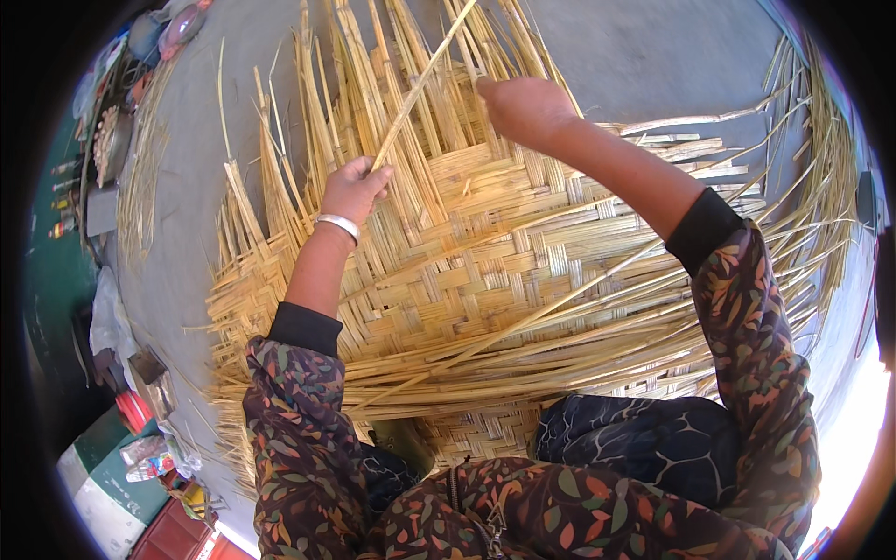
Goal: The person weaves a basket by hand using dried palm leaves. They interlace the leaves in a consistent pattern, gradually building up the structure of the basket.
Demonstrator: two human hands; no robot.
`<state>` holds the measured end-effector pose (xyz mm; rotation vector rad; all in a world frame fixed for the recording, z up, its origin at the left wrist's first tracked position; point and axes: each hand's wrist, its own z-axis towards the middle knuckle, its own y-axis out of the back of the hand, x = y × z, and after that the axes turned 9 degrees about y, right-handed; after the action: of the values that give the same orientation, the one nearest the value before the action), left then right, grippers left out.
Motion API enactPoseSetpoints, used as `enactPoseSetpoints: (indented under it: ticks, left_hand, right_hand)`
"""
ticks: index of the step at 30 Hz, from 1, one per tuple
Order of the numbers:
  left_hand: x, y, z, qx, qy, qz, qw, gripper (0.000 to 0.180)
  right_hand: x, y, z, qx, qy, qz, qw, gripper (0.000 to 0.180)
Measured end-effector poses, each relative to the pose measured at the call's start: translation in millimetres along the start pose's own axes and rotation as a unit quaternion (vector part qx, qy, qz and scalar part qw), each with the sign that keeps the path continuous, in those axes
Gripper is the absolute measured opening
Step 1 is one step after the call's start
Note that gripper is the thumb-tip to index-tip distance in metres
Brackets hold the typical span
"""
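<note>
1. The left hand (355, 191) has its thumb and fingers pinched together on the lower end of a long, pale strip (425, 84); the strip slants up and to the right to the top edge of the view. A silver-coloured bracelet (338, 226) circles that wrist.
2. The right hand (527, 110) reaches farther forward, its fingers curled in against the upright strips (359, 84). Its fingertips are partly hidden, so I cannot tell whether it grips one.
3. Below and between the hands lies the woven mat (476, 294), a yellowish, blocky over-and-under weave, directly in front of the person. The upright strips spread from its far edge, and more ends stick out on the right.
4. Long loose strips (532, 369) run crosswise over the near part of the mat, fanning out to the right.
5. Nearest the body, a leg in dark trousers (644, 439) with pale lines rests over the mat's near side, and the leaf-patterned jacket (579, 509) fills the bottom.
6. Grey floor (653, 51) surrounds the mat. Thin stalks (831, 177) lie at the far right; at the left sit more straw (145, 173), a clear plastic bag (110, 313) and a dark red box (173, 532).
</note>
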<state>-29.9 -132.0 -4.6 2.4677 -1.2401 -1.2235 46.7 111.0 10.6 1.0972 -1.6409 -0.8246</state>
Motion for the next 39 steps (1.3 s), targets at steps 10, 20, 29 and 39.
enactPoseSetpoints:
  ticks: [10, 20, 29, 39]
  left_hand:
    - [18.1, -12.8, -32.9, -0.179, -0.148, -0.016, 0.972, 0.030]
    - [72.0, -28.6, -87.8, 0.012, -0.172, 0.049, 0.984, 0.039]
    - [70.1, -37.1, -55.6, -0.015, 0.090, -0.023, 0.996, 0.027]
    - [65.4, -40.3, -49.8, -0.030, 0.146, -0.046, 0.988, 0.031]
  right_hand:
    - [68.6, -59.6, 29.2, 0.084, 0.047, 0.627, 0.773, 0.038]
    - [37.5, -48.6, -59.3, 0.215, 0.103, 0.418, 0.877, 0.016]
    - [52.1, -22.4, -74.2, 0.273, 0.080, 0.477, 0.831, 0.014]
    - [50.9, -54.8, 120.9, 0.049, 0.157, 0.139, 0.976, 0.019]
